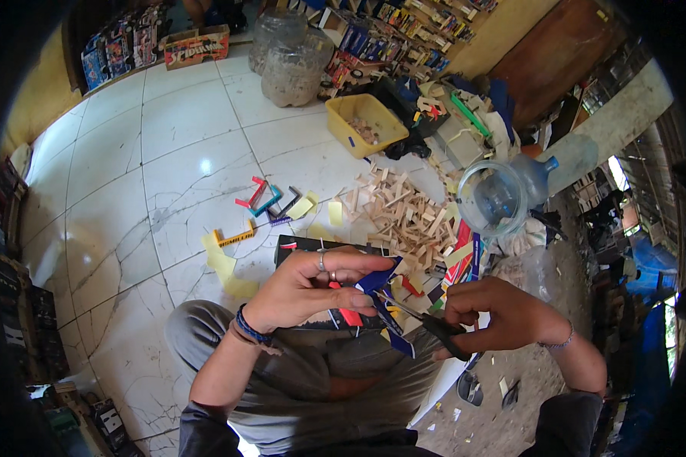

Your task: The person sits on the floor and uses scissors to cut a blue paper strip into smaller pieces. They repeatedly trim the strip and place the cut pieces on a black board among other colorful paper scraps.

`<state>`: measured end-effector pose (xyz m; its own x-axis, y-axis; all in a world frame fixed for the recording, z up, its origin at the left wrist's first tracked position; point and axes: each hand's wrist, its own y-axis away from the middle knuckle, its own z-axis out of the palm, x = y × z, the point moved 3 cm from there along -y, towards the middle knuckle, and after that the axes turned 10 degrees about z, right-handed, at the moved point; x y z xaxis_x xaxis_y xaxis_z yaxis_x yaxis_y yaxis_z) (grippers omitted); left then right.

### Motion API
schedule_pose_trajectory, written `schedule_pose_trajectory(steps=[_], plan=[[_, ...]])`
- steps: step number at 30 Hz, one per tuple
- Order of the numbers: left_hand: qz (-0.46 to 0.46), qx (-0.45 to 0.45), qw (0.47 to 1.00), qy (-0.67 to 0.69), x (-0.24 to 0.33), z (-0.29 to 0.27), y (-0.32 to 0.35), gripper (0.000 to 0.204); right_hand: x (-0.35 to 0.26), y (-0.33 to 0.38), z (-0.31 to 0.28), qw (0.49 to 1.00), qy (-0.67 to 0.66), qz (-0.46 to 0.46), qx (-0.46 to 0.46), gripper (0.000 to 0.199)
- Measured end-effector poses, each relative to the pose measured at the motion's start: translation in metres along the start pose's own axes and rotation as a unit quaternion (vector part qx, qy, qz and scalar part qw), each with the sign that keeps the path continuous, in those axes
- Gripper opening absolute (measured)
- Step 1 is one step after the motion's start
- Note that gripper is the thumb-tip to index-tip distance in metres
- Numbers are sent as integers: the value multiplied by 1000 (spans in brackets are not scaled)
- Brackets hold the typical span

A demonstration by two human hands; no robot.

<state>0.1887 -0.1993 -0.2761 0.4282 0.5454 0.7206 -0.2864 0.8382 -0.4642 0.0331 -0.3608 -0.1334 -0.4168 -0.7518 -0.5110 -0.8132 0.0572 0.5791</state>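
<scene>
My left hand (301,289) pinches a dark blue printed strip (379,277) between thumb and fingers, above my lap. Black-handled scissors (443,329) are in my right hand (503,308), fingers through the handles. Their blades reach left to the blue strip, and a blue piece with a white edge (401,343) hangs just below them. Whether that piece is still joined to the strip, I cannot tell. Beneath my left hand lies a black board (293,247) with a red piece (349,317) on it.
Beyond my hands is a heap of small wooden pieces (404,209). Coloured bracket-shaped pieces (263,199) and yellow paper scraps (221,263) lie on the tiled floor. Farther off stand a yellow tub (366,126) and large clear plastic bottles (293,72). A clear round container (492,199) is at right.
</scene>
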Motion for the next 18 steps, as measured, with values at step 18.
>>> schedule_pose_trajectory(steps=[18], plan=[[-8,-31,987,-157,-2,1,-6,35,5,1,-2,997,-18,43,-66,34]])
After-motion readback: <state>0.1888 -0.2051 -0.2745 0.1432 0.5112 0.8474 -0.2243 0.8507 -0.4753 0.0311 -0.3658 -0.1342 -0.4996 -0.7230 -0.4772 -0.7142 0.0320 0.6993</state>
